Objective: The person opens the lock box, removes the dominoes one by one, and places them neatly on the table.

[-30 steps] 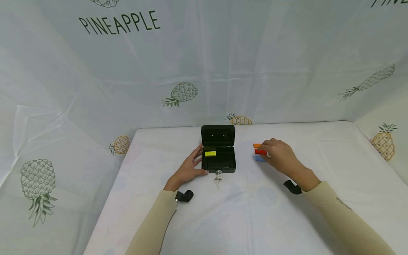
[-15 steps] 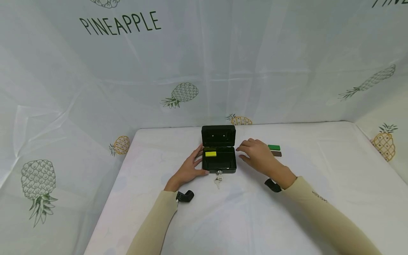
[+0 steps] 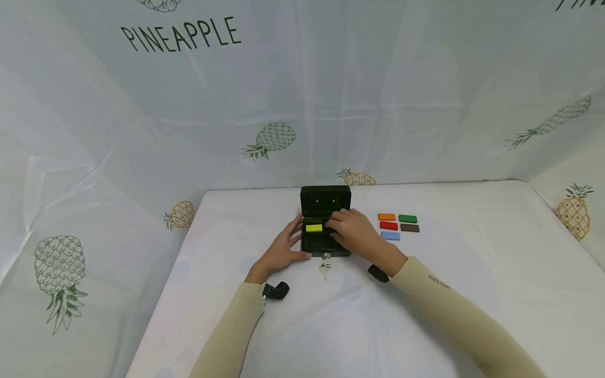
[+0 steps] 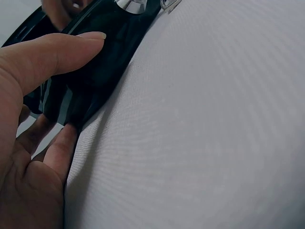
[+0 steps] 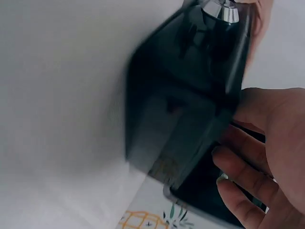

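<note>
A small black cash box stands with its lid raised, a key hanging from its front lock. My left hand holds the box at its left front corner; in the left wrist view the thumb lies along the front wall and the fingers are against the side. Inside the box lies a yellow block. My right hand reaches over the right wall, its bent fingertips down in the box beside the yellow block. I cannot tell whether these fingers hold anything.
Right of the box lie an orange block, a green block, a red block, a brown block and a blue block. A white cloth covers the table; a pineapple-print curtain hangs behind it.
My right hand has moved left from the blocks into the open box, uncovering the row of blocks. The left hand stays on the box, and the yellow block has not moved.
</note>
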### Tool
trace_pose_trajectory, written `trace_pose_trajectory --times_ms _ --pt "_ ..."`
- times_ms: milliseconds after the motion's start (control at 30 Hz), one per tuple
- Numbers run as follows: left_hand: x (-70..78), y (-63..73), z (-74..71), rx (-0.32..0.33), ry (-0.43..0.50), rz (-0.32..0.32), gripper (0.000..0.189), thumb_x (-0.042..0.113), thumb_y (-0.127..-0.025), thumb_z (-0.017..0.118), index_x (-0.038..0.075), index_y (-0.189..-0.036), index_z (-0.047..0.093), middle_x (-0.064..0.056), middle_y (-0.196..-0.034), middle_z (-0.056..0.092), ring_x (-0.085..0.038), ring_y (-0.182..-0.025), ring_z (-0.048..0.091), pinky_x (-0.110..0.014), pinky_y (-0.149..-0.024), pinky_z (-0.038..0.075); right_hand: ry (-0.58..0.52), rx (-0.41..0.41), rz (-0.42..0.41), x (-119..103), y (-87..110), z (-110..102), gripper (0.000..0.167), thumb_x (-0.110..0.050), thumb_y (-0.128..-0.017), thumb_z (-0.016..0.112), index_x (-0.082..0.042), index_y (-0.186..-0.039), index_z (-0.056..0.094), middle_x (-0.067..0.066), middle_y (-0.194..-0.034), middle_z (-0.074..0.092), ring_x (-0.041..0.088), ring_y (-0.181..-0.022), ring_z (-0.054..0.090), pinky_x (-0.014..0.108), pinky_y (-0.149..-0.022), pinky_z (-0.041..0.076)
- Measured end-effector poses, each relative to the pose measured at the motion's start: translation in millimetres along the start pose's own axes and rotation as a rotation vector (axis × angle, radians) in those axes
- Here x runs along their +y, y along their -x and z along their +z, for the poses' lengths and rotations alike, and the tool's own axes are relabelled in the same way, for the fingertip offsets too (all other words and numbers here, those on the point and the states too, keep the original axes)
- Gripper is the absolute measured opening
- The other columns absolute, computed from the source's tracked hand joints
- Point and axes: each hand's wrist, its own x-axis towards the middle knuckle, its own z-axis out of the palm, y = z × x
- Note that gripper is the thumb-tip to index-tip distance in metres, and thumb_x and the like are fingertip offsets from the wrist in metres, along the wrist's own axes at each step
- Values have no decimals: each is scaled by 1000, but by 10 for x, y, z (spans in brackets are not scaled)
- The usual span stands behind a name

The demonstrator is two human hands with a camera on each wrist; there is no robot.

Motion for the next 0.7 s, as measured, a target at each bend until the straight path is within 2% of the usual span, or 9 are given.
trace_pose_trajectory --times_ms 167,400,533,700 --pt "-3 9 -9 -6 -5 1 114 -1 -87 85 24 -172 13 -6 -175 23 -31 -157 34 -39 -124 41 21 -68 10 -78 -125 72 29 -19 -89 88 -9 -115 79 5 -112 75 25 -105 68 40 -94 62" --pt "7 20 -5 -7 6 14 112 -1 -88 84 22 -172 14 -11 -174 22 -35 -157 33 -41 -124 41 21 -151 36 -133 -232 150 31 -21 -92 86 -9 -120 78 7 -118 75 26 -112 69 45 -103 60" --pt "1 12 -6 -8 4 -3 113 0 -88 85 25 -172 14 -9 -174 23 -34 -156 35 -40 -123 43 21 -168 52 -142 -256 171 33 -22 -92 85 -9 -122 78 7 -119 75 27 -113 70 49 -106 58" --pt "-13 2 -5 -7 6 -6 113 1 -88 85 27 -172 14 -9 -174 23 -34 -156 36 -41 -123 43 33 -179 52 -137 -270 209 33 -22 -93 85 -9 -122 78 8 -119 75 27 -112 70 48 -103 59"
